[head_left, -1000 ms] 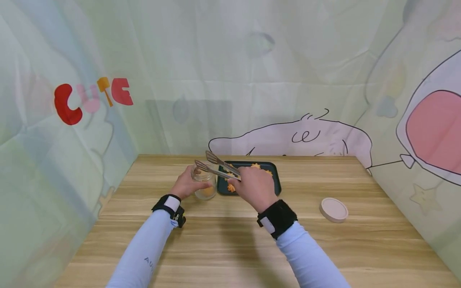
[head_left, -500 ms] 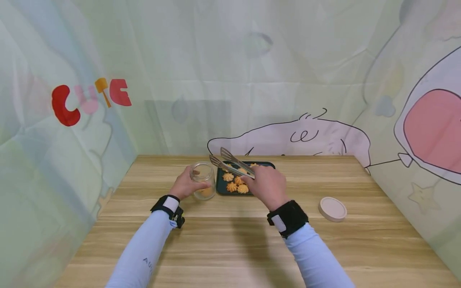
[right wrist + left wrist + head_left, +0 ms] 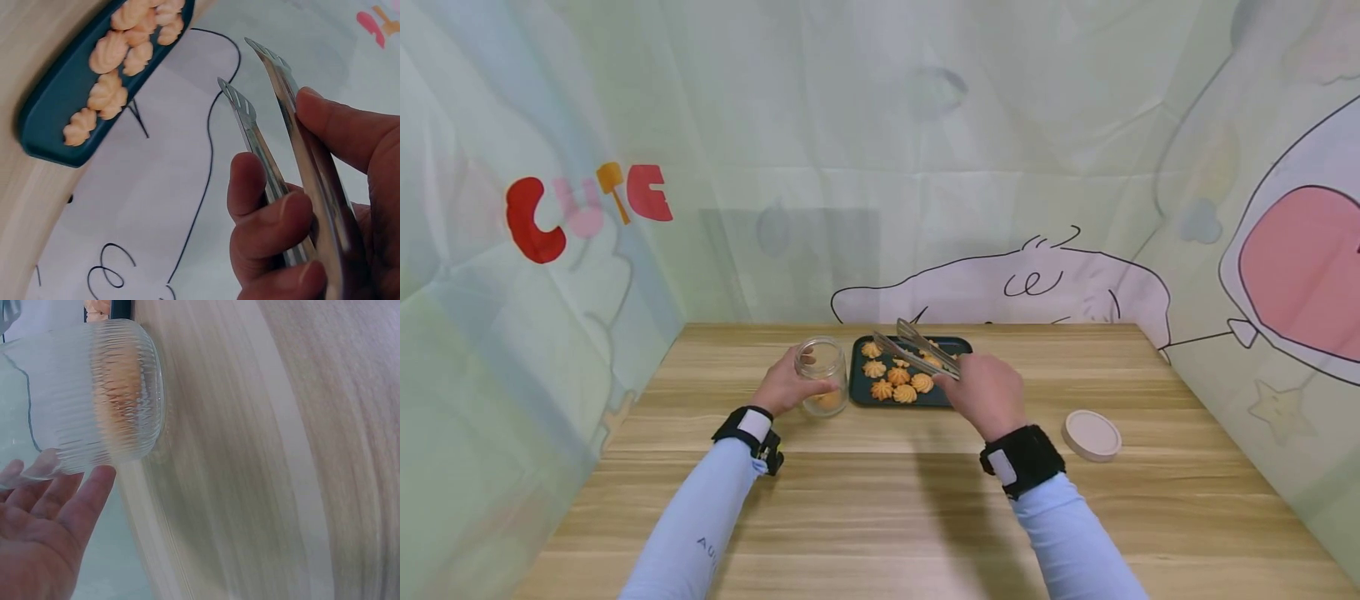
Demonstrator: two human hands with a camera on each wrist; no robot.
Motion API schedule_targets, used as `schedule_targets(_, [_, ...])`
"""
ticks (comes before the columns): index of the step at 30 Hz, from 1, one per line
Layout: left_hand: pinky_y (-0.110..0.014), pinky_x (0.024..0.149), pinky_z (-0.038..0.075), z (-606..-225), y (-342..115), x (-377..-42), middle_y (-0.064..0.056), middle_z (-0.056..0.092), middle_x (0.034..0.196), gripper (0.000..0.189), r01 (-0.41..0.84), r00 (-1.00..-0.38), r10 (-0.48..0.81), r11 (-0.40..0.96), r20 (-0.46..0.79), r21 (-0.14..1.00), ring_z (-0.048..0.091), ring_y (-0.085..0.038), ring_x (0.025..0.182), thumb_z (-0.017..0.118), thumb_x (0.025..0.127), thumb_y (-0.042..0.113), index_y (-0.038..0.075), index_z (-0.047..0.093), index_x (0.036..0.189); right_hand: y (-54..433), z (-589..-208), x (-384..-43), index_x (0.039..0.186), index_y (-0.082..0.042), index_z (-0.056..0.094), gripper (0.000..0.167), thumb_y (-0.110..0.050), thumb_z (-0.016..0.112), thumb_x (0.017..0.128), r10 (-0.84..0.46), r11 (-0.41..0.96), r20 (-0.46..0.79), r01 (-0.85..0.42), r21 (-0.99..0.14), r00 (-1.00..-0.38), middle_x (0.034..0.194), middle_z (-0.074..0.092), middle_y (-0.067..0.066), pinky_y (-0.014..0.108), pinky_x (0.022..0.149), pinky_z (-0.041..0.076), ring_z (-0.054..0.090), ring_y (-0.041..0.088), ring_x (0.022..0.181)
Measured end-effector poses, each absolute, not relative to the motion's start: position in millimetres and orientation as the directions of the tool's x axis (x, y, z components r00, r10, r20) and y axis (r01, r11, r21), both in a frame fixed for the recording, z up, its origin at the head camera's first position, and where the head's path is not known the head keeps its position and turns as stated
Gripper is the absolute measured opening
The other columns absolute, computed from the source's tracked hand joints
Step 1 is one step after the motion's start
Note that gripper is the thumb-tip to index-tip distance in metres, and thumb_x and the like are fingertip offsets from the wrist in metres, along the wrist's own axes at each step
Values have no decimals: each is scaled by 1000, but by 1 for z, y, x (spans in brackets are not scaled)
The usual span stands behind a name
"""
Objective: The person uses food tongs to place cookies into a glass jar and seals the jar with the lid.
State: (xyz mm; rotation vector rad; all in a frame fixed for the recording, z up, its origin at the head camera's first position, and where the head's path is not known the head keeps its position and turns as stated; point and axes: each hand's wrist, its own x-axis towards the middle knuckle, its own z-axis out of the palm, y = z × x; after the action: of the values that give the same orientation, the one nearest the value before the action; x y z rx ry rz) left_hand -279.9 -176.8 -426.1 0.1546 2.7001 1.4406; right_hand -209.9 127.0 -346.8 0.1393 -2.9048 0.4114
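Note:
My left hand [image 3: 792, 383] holds a ribbed glass jar [image 3: 69, 400] around its side, the jar upright on the table with its mouth uncovered. Something orange-brown, like cookies [image 3: 120, 394], lies at the jar's bottom. In my right hand [image 3: 992, 396] is a pair of metal tongs [image 3: 312, 175], thumb on one arm and fingers curled round the other. Their slotted tips stand apart with nothing between them, above a dark tray [image 3: 865, 398]. Several piped, swirl-shaped cookies [image 3: 898, 376] lie on that tray, some partly behind the tongs in the head view.
A round pale lid [image 3: 1092, 435] lies on the wooden table [image 3: 850, 517] to the right of my right hand. Printed cloth [image 3: 790, 150] hangs behind the table and along both sides. The jar stands just left of the tray.
My right hand has moved to the right with the tongs, from over the jar's mouth to over the tray, uncovering more cookies. The left hand and jar stay in place.

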Motion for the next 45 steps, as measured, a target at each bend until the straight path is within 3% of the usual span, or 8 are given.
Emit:
schedule_targets(9, [-52, 105, 40, -426, -177, -279, -20, 47, 145, 94, 43, -992, 121, 554, -29, 831, 45, -39, 131, 85, 78, 37, 5, 33, 150, 145, -362, -211, 60, -11, 55, 43, -37, 72, 89, -45, 951, 177, -97, -295, -983, 56, 50, 2, 32, 42, 33, 48, 20, 49])
schedule_targets(19, [-52, 105, 39, -428, -178, -280, -19, 46, 145, 96, 37, -992, 121, 556, -37, 831, 44, -39, 132, 85, 78, 38, 5, 31, 151, 160, -376, -209, 65, -8, 59, 41, -38, 73, 88, -41, 967, 156, -79, -242, -987, 56, 50, 2, 34, 42, 35, 48, 20, 49])
schedule_targets(33, [-52, 106, 39, -427, -177, -278, -19, 47, 145, 93, 29, -993, 112, 553, -40, 832, 44, -38, 132, 85, 78, 38, 5, 35, 148, 161, -391, -207, 57, -12, 51, 48, -42, 76, 85, -44, 984, 151, -70, -166, -988, 52, 43, -1, 30, 40, 28, 42, 16, 46])
schedule_targets(45, [-52, 104, 41, -425, -176, -277, -19, 48, 144, 92, 33, -994, 104, 568, -32, 822, 46, -38, 131, 85, 78, 39, 5, 36, 148, 164, -392, -202, 55, -12, 51, 48, -39, 72, 90, -2, 975, 89, -22, -221, -996, 52, 39, -2, 31, 40, 28, 43, 17, 47])
